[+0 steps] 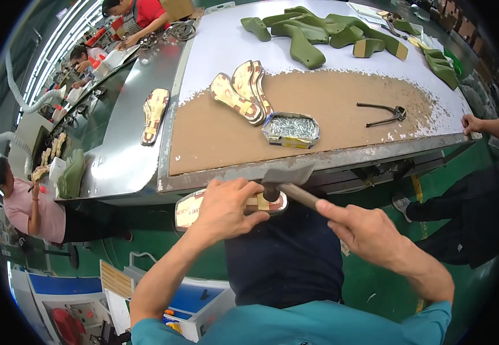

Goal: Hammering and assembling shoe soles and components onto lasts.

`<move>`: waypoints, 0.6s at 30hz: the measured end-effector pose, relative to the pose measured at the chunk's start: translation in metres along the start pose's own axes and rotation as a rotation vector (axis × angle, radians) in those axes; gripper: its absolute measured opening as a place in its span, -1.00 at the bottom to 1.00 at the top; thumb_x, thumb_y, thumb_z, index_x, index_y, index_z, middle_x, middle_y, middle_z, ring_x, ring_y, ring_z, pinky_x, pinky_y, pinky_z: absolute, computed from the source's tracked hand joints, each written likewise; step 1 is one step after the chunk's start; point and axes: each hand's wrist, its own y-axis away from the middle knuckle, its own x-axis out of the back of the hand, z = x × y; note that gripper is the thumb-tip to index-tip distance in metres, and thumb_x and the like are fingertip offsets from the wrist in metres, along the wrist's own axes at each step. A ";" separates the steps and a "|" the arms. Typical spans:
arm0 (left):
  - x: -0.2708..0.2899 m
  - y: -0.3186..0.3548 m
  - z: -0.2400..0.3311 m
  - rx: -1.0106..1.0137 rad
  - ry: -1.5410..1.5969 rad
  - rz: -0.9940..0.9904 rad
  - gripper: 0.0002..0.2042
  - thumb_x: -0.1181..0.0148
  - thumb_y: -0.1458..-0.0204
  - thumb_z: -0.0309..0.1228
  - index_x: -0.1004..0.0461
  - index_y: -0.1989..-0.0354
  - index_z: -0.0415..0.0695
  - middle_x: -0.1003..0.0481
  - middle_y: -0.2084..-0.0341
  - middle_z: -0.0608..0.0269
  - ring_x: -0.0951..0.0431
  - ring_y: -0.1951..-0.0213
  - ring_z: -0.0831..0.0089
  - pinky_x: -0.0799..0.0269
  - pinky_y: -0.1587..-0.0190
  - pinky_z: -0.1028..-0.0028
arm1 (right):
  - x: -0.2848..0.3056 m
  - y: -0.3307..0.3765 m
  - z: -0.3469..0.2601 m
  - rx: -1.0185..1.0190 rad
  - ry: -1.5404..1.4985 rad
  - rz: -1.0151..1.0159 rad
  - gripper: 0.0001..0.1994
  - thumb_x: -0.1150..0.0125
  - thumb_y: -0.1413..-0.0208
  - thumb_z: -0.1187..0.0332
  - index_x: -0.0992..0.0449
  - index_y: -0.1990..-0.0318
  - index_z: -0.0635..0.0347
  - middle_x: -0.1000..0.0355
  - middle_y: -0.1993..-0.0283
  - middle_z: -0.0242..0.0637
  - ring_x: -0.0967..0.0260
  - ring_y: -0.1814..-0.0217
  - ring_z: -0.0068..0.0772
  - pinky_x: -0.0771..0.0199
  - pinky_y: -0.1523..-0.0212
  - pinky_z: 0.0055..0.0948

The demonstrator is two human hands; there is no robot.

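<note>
Head view: a shoe-making bench, seen from above the hands.
Left hand (226, 208): fingers are closed over a shoe sole on a last (195, 210), pressed flat across its top, apparently to keep it steady on the lap, just below the near edge of the worktop (330, 98).
Right hand (364, 230): fingers are wrapped narrowly round the wooden handle of a hammer (287, 183); the metal head is held just above the right end of the sole, beside the left fingertips.
Tin of nails (291, 129): set near the near edge, within easy reach of both hands.
Stacked soles (241, 92): fanned just left of the tin.
Pincers (383, 114): laid toward the right edge.
Green lasts (318, 31): heaped along the far edge.
Single sole (154, 114): placed on the metal surface by the left edge.
Another person's hand (472, 123): rested on the right corner.
</note>
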 end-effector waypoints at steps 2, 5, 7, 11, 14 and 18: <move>0.000 0.000 -0.002 0.006 0.001 0.016 -0.55 -0.37 0.15 -0.06 -0.50 0.09 0.02 -0.49 0.32 0.27 -0.51 0.20 0.29 -0.23 0.11 0.28 | 0.011 -0.010 -0.002 -0.112 -0.052 -0.054 -0.55 -0.24 -0.09 0.49 -0.36 -0.17 0.20 -0.48 0.31 -0.13 -0.51 0.32 -0.31 -0.49 0.35 -0.35; 0.000 0.005 -0.006 0.016 0.024 0.018 -0.55 -0.37 0.15 -0.06 -0.50 0.09 0.03 -0.49 0.32 0.27 -0.51 0.20 0.29 -0.22 0.12 0.29 | 0.030 -0.013 -0.010 0.028 -0.060 0.379 -0.47 -0.19 -0.12 0.56 -0.25 -0.26 0.16 -0.50 0.09 -0.05 -0.51 0.00 -0.17 -0.48 -0.06 -0.38; -0.001 0.009 -0.008 0.021 0.014 0.039 -0.56 -0.37 0.15 -0.07 -0.51 0.10 0.03 -0.50 0.31 0.28 -0.51 0.20 0.29 -0.22 0.13 0.29 | 0.027 -0.013 -0.010 0.178 -0.426 0.688 -0.60 -0.08 -0.17 0.57 -0.30 -0.18 0.25 -0.46 0.23 -0.15 -0.44 0.31 -0.36 -0.50 0.23 -0.41; -0.001 0.000 -0.003 -0.018 0.041 0.041 -0.56 -0.37 0.16 -0.07 -0.51 0.11 0.03 -0.50 0.31 0.28 -0.51 0.20 0.29 -0.22 0.12 0.29 | -0.015 0.004 0.004 0.075 -0.335 0.451 -0.54 -0.10 -0.14 0.53 -0.29 -0.22 0.10 -0.32 0.51 -0.26 -0.22 0.59 -0.42 -0.34 0.57 -0.39; -0.002 -0.001 -0.004 0.003 0.021 0.029 -0.56 -0.38 0.16 -0.07 -0.51 0.10 0.02 -0.50 0.31 0.27 -0.51 0.20 0.29 -0.22 0.12 0.29 | -0.005 -0.005 0.000 -0.112 -0.115 0.129 -0.50 -0.26 -0.07 0.44 -0.37 -0.20 -0.15 -0.35 0.53 -0.22 -0.37 0.52 -0.03 -0.44 0.51 -0.15; -0.002 0.007 -0.005 0.034 0.034 0.041 -0.56 -0.38 0.16 -0.08 -0.51 0.11 0.02 -0.50 0.30 0.28 -0.51 0.19 0.29 -0.22 0.11 0.28 | 0.012 -0.004 -0.007 0.120 -0.183 0.628 -0.51 -0.22 -0.09 0.56 -0.33 -0.21 0.18 -0.51 0.15 -0.08 -0.52 0.26 -0.32 -0.54 0.21 -0.48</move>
